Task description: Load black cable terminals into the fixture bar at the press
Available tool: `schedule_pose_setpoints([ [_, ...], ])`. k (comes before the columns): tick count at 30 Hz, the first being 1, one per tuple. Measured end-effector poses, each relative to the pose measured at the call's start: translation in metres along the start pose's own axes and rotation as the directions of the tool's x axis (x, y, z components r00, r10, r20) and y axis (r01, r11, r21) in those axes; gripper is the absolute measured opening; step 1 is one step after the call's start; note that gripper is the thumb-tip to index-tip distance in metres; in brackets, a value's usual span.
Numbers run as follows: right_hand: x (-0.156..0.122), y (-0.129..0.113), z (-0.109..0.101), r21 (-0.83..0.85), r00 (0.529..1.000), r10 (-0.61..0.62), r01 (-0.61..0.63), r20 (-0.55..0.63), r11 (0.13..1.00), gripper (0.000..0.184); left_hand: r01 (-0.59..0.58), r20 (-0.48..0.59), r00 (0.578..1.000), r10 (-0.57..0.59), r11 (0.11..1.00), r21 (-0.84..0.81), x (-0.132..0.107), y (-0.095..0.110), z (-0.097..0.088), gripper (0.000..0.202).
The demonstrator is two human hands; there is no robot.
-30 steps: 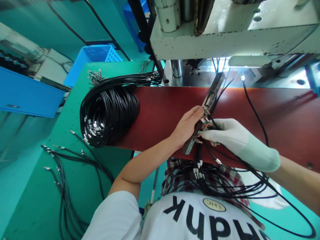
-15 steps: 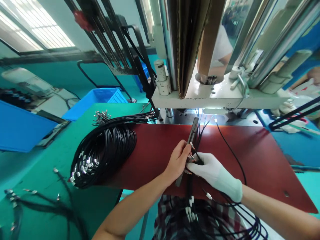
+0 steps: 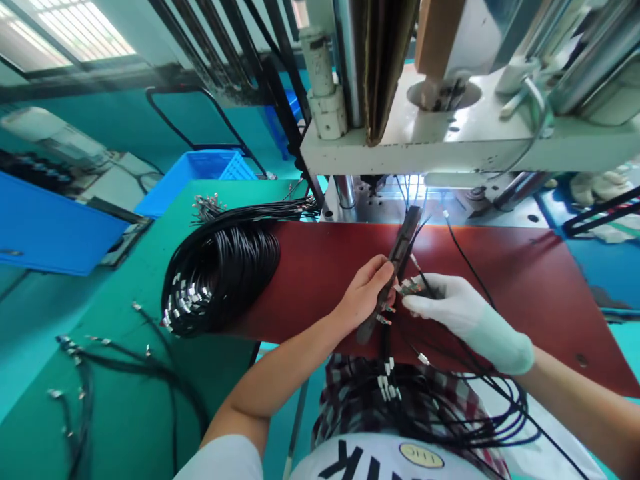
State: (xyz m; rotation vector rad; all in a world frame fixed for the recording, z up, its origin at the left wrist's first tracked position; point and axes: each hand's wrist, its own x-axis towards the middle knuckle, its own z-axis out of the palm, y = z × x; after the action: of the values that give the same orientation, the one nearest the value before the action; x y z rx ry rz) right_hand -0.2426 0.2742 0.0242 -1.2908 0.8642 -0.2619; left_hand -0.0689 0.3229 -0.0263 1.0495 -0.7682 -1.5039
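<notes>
Fixture: a long, narrow dark metal bar jig (image 3: 395, 267) is propped tilted on the dark red board (image 3: 500, 267), just in front of the press. Looks stiff and fairly heavy; probably best held along its long edges.
Left hand: the bare left hand (image 3: 363, 293) is closed around the bar's lower half.
Right hand: the white-gloved right hand (image 3: 450, 308) is pinched on thin black wires with small metal terminals (image 3: 407, 288), right against the bar.
Wires: limp, light, springy; better gripped just behind the terminals, which look easy to bend.
Loose loops: more black cable (image 3: 450, 413) is draped in the lap.
Coil: a big bundle of black cables (image 3: 220, 270) is lying on the board's left end.
Further out: a blue plastic crate (image 3: 195, 177).
</notes>
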Motion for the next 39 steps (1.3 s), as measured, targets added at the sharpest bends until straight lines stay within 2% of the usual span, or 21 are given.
schedule_pose_setpoints([
  [8, 0.0, 0.003, -0.005, 0.094, 0.987, 0.067, -0.081, 0.146, 0.992, 0.032, 0.026, 0.039, 0.999, -0.025, 0.999, -0.037, -0.001, -0.002, -0.002, 0.044],
  [14, 0.003, 0.007, -0.012, 0.101, 0.962, 0.1, -0.129, 0.253, 0.987, 0.044, 0.029, 0.015, 0.999, -0.028, 0.999, -0.024, -0.002, 0.001, 0.0, 0.046],
  [16, 0.003, 0.005, -0.009, 0.06, 0.98, 0.097, -0.109, 0.172, 0.992, 0.041, 0.029, 0.023, 0.999, -0.028, 0.999, -0.041, -0.002, 0.001, 0.001, 0.046],
  [19, 0.002, 0.001, -0.002, -0.119, 0.997, 0.038, -0.045, -0.063, 0.992, 0.034, 0.029, 0.034, 0.999, -0.026, 0.997, -0.069, -0.003, 0.0, 0.002, 0.046],
  [20, 0.002, 0.0, 0.0, -0.162, 0.995, 0.012, -0.028, -0.098, 0.986, 0.031, 0.031, 0.035, 0.999, -0.029, 0.997, -0.075, -0.003, 0.0, 0.002, 0.045],
  [25, 0.006, 0.003, 0.007, -0.188, 1.0, 0.0, -0.001, -0.008, 0.982, 0.018, 0.059, 0.01, 0.998, -0.058, 0.998, -0.034, -0.004, 0.0, 0.001, 0.045],
  [29, 0.008, 0.007, 0.011, -0.193, 1.0, -0.014, 0.013, -0.004, 0.981, 0.017, 0.053, -0.025, 0.998, -0.053, 0.998, 0.016, -0.005, 0.001, 0.001, 0.044],
  [31, 0.009, 0.009, 0.013, -0.215, 0.999, -0.024, 0.019, -0.023, 0.976, 0.019, 0.015, -0.038, 0.999, -0.012, 0.997, 0.08, -0.005, 0.001, 0.001, 0.043],
  [35, 0.012, 0.017, 0.016, -0.289, 0.997, -0.058, 0.039, -0.055, 0.956, 0.025, -0.129, -0.068, 0.986, 0.155, 0.946, 0.297, -0.007, -0.001, 0.002, 0.038],
  [39, 0.01, 0.02, 0.011, -0.296, 0.998, -0.054, 0.048, -0.013, 0.954, 0.031, -0.148, -0.028, 0.985, 0.169, 0.924, 0.354, -0.006, -0.002, 0.0, 0.035],
])
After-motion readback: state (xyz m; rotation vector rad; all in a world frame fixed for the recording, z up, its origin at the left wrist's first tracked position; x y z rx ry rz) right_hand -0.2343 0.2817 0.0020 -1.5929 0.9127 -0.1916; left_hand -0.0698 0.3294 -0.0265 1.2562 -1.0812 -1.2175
